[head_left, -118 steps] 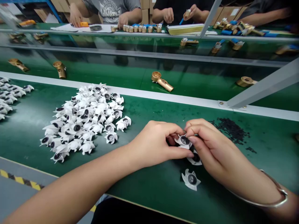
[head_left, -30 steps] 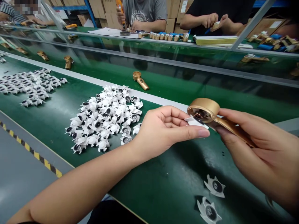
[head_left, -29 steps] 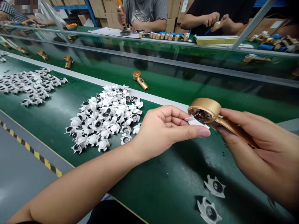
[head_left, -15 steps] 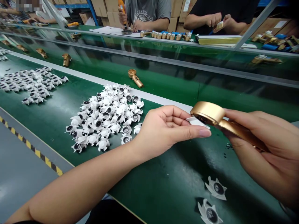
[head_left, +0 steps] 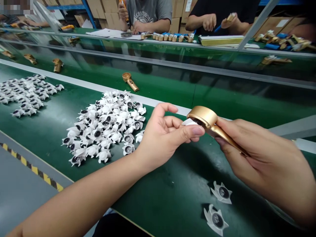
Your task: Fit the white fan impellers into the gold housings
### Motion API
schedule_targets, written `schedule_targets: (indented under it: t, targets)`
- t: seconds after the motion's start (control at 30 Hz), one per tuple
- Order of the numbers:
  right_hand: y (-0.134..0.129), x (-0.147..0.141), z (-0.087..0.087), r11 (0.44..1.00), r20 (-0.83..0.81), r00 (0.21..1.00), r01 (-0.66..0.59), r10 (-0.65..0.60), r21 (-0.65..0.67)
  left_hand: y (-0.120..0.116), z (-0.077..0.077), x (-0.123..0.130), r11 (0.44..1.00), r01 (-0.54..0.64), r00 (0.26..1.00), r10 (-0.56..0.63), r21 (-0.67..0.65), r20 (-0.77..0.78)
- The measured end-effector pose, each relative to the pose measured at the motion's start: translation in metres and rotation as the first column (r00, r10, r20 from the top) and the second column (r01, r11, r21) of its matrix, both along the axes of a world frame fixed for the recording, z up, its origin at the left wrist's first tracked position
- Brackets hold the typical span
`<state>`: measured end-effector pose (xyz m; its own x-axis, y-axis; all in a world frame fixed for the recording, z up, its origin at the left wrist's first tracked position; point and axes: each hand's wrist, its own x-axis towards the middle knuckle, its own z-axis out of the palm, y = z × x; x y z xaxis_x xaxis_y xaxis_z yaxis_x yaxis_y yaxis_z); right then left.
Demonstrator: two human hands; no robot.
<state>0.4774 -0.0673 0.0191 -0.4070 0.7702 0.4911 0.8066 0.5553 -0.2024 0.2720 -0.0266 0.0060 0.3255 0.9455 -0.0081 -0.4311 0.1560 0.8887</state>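
My right hand (head_left: 254, 158) is shut around the handle of a gold handheld casing (head_left: 202, 117), whose round head tilts up and hides its underside. A white finned plastic piece (head_left: 189, 122) sits against that head. My left hand (head_left: 168, 131) is next to it, thumb and fingertips pinching the piece, index finger raised. Beyond my left wrist lies a heap of similar white pieces with dark round centres (head_left: 106, 123). Two loose ones (head_left: 221, 192) rest below my right forearm.
A second heap of white pieces (head_left: 26, 97) lies at the left of the green bench mat (head_left: 160, 204). A white rail (head_left: 98, 87) runs along its far edge. Gold casings lie beyond it. Behind a glass panel (head_left: 158, 56), two co-workers (head_left: 148, 16) handle small parts. A hazard-striped floor line (head_left: 32, 169) runs nearby.
The gold casing has tilted and shifted left with my hands. My left index finger has lifted, and my left thumb has curled up toward the white piece. The view has swung slightly.
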Motion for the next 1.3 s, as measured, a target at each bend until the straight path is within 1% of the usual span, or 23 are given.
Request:
schedule_targets:
  t: [0.1,0.2,0.27,0.3,0.4,0.5,0.57,0.6,0.63,0.67,0.7,0.73,0.77,0.8,0.83,0.87,0.9,0.93,1.0,1.07,1.13,1.2,1.3]
  targets:
    - [-0.001,-0.002,-0.001,1.0,-0.034,0.999,0.0,0.0,0.01,-0.002,0.0,0.001,1.0,-0.002,1.0,0.003,-0.012,0.025]
    - [-0.004,-0.003,-0.005,1.0,-0.035,0.999,0.014,-0.014,0.019,-0.005,-0.001,0.002,0.986,0.06,0.996,-0.05,-0.153,0.068]
    - [-0.007,-0.005,-0.009,1.0,-0.025,1.0,0.0,0.0,-0.004,-0.006,-0.001,0.001,0.974,0.063,0.996,-0.049,-0.215,0.073]
    - [-0.008,-0.006,-0.01,1.0,-0.029,1.0,-0.01,0.009,-0.019,-0.006,-0.002,0.001,0.978,0.048,0.997,-0.036,-0.204,0.061]
    - [-0.008,-0.009,-0.01,0.998,-0.042,0.999,-0.037,0.035,-0.056,-0.001,-0.005,0.001,0.997,0.004,1.0,-0.006,-0.08,-0.025]
    - [0.006,0.004,-0.008,0.998,0.026,0.999,-0.025,0.027,-0.057,0.007,-0.011,0.002,0.999,-0.03,0.983,0.023,-0.035,-0.18]
    - [0.027,0.024,-0.011,0.996,0.099,0.992,0.079,-0.075,-0.037,0.01,-0.016,0.003,0.997,-0.07,0.938,0.072,0.019,-0.338]
    - [0.04,0.036,-0.014,0.987,0.135,0.979,0.16,-0.155,-0.03,0.009,-0.018,0.003,0.994,-0.064,0.899,0.095,0.087,-0.427]
    - [0.054,0.049,-0.018,0.971,0.16,0.959,0.239,-0.233,-0.022,0.007,-0.02,0.004,0.983,-0.019,0.855,0.11,0.182,-0.507]
    - [0.068,0.061,-0.024,0.948,0.201,0.931,0.318,-0.306,-0.03,0.004,-0.021,0.004,0.955,0.073,0.813,0.11,0.287,-0.572]
    - [0.081,0.073,-0.029,0.923,0.244,0.9,0.382,-0.361,-0.043,-0.001,-0.022,0.005,0.9,0.201,0.783,0.089,0.387,-0.616]
    - [0.092,0.083,-0.035,0.904,0.281,0.876,0.423,-0.392,-0.056,-0.006,-0.023,0.007,0.814,0.345,0.763,0.045,0.466,-0.644]
    - [0.1,0.09,-0.039,0.891,0.319,0.857,0.449,-0.405,-0.073,-0.011,-0.025,0.008,0.708,0.477,0.748,-0.017,0.521,-0.663]
    - [0.105,0.095,-0.043,0.885,0.347,0.847,0.457,-0.402,-0.089,-0.016,-0.027,0.009,0.597,0.579,0.734,-0.084,0.556,-0.674]
    - [0.107,0.099,-0.045,0.886,0.368,0.844,0.453,-0.39,-0.101,-0.021,-0.029,0.011,0.497,0.647,0.718,-0.143,0.578,-0.681]
    - [0.104,0.1,-0.045,0.89,0.38,0.845,0.444,-0.376,-0.109,-0.024,-0.032,0.012,0.416,0.696,0.696,-0.187,0.586,-0.694]
    - [0.097,0.099,-0.044,0.895,0.381,0.85,0.433,-0.365,-0.109,-0.027,-0.034,0.013,0.354,0.732,0.669,-0.209,0.582,-0.713]
    - [0.086,0.098,-0.041,0.901,0.372,0.856,0.423,-0.36,-0.102,-0.029,-0.037,0.014,0.312,0.759,0.642,-0.208,0.572,-0.738]
    - [0.056,0.094,-0.035,0.909,0.327,0.874,0.406,-0.359,-0.089,-0.03,-0.039,0.015,0.272,0.794,0.594,-0.159,0.544,-0.789]
    - [0.021,0.09,-0.032,0.924,0.244,0.914,0.362,-0.325,-0.124,-0.029,-0.039,0.015,0.272,0.808,0.564,-0.103,0.522,-0.819]
    - [-0.013,0.088,-0.035,0.945,0.137,0.965,0.249,-0.224,-0.212,-0.026,-0.038,0.016,0.31,0.788,0.585,-0.104,0.532,-0.805]
    - [-0.036,0.087,-0.042,0.95,0.085,0.984,0.171,-0.154,-0.261,-0.023,-0.036,0.018,0.386,0.745,0.63,-0.141,0.543,-0.764]
    - [-0.051,0.086,-0.052,0.96,0.085,0.99,0.13,-0.112,-0.249,-0.02,-0.036,0.023,0.504,0.677,0.676,-0.139,0.536,-0.724]
